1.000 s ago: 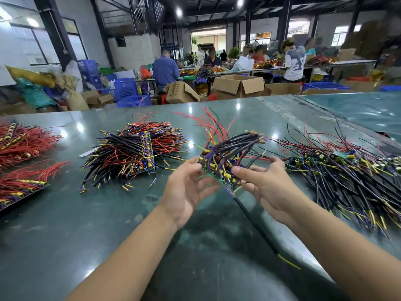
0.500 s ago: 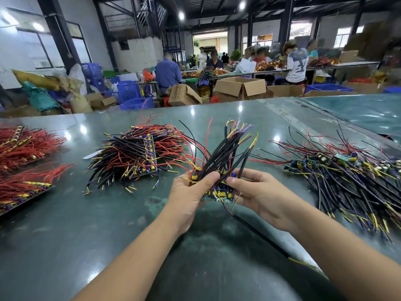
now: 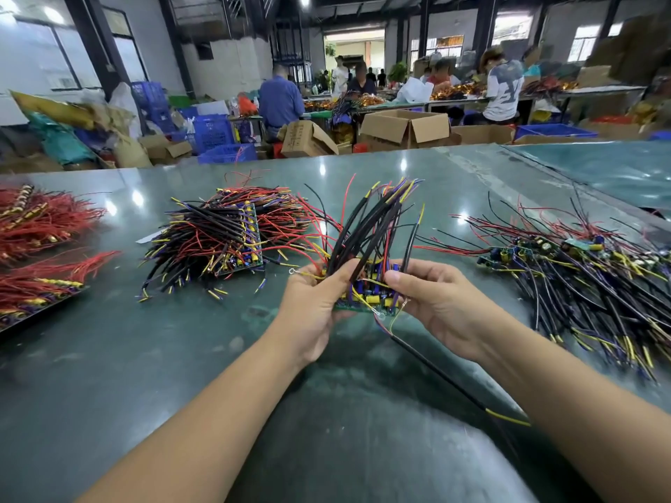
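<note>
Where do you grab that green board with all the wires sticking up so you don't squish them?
By its end edges, coming in from both sides, as the left hand and right hand do. The black wires fan up from the green board and small parts crowd its top, so the thin edges look the safest hold.

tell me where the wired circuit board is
Head view, centre: the circuit board is held above the table between the left hand and right hand.

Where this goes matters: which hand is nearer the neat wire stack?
Left. The left hand sits just right of the stack; right hand farther right, both gripping the board.
</note>
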A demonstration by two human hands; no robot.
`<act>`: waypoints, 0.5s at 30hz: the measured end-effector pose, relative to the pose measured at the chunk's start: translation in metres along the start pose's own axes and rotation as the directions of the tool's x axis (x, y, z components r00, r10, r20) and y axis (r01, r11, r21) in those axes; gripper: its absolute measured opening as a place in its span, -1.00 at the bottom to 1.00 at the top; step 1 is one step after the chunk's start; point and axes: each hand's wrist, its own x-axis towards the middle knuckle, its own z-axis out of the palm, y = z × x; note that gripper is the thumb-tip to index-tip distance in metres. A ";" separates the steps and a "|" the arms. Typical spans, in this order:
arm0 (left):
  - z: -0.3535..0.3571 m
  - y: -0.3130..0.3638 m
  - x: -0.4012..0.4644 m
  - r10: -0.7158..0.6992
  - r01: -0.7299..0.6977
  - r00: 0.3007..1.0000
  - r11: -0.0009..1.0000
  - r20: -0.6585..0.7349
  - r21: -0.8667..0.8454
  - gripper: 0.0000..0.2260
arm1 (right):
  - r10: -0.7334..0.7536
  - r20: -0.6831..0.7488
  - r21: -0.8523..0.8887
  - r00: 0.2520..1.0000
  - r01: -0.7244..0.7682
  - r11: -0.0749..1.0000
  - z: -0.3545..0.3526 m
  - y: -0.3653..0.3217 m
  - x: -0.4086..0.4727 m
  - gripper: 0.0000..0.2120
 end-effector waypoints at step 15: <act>0.000 0.003 0.000 -0.054 0.057 0.997 0.997 0.049 -0.058 -0.73 | 0.018 0.043 0.037 0.999 -0.019 0.999 -0.004 -0.004 -0.002 -0.67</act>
